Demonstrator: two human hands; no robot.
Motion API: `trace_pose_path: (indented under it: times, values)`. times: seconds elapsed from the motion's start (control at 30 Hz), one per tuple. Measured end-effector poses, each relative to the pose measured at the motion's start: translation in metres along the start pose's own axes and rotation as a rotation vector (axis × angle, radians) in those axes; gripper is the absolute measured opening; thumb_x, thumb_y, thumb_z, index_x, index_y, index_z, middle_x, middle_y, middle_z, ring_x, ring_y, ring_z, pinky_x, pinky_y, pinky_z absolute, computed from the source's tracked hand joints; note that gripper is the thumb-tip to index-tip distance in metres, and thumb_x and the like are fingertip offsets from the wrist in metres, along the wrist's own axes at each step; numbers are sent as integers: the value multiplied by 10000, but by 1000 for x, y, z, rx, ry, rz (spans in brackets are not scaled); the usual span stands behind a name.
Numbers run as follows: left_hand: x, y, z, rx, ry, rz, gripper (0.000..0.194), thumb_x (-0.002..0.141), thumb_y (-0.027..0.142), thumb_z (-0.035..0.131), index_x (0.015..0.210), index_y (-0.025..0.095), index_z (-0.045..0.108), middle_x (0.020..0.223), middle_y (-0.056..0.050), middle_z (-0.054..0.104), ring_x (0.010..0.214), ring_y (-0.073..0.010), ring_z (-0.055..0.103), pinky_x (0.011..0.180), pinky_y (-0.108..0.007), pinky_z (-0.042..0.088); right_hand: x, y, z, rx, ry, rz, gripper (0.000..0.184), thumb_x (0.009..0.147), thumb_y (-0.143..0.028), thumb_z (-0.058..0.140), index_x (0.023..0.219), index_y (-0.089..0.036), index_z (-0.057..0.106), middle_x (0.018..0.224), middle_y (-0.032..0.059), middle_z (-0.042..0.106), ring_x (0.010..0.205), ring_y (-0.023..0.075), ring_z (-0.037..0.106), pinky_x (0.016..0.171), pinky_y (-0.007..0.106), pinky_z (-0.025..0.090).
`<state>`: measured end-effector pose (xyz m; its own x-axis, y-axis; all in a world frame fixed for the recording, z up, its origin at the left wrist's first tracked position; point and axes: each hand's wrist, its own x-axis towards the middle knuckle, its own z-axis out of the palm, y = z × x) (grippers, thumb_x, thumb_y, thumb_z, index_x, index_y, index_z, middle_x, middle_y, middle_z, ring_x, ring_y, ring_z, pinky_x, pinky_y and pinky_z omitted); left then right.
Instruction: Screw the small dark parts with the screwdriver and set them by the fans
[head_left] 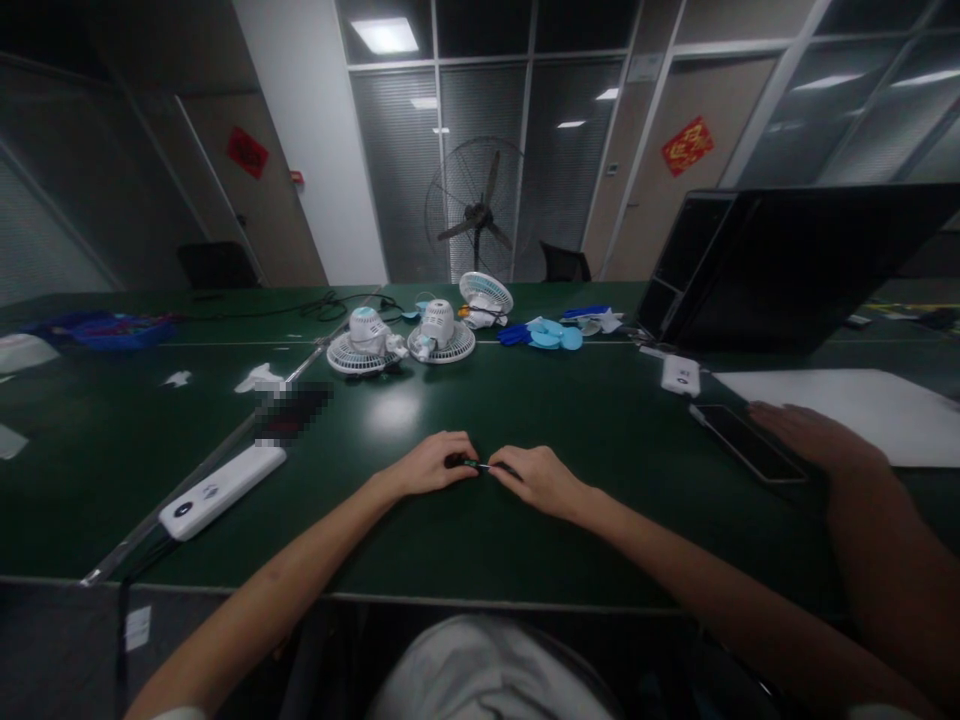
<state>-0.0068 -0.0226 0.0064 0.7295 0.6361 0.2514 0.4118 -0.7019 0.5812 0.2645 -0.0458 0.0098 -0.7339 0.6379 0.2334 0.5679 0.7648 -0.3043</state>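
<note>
My left hand (436, 463) rests on the green table with its fingers pinched on a small green piece (470, 463). Facing it from the right, my right hand (537, 476) is closed on a thin rod with a shiny metal end (484, 465), most of which the fingers hide. The metal end meets or nearly meets the green piece; at this size I cannot tell whether they are joined. Both hands are low over the table near its front edge, fingertips a short way apart.
White fan heads (441, 333) lie behind my hands, beside blue gloves (555, 334). A white power bank (223, 490) is on the left. Rightward are a phone (750, 445), another power bank (681, 375), a white sheet (847, 400), a black monitor (810, 270) and another person's hand (821, 436).
</note>
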Motion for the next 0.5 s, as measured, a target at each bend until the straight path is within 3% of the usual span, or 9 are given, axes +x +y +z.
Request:
trace_pose_path:
  times: [0.2,0.5]
  values:
    - [2,5,3,-14,-14,-18,223,1015,403,656,1030,183,688,988,-48,639,861,-184,605,797,-300,468,8,-9,2,-60,-11,76,252,1108,-364,502,1138,-190,682,1003,68,740,780,188,683,675,275,454]
    - [7,9,8,-62,-47,-21,220,997,390,688,1027,173,675,996,-48,637,877,-184,606,785,-294,468,11,-11,4,-39,-14,88,238,1106,-351,501,1103,-202,687,986,57,747,805,183,691,696,267,424]
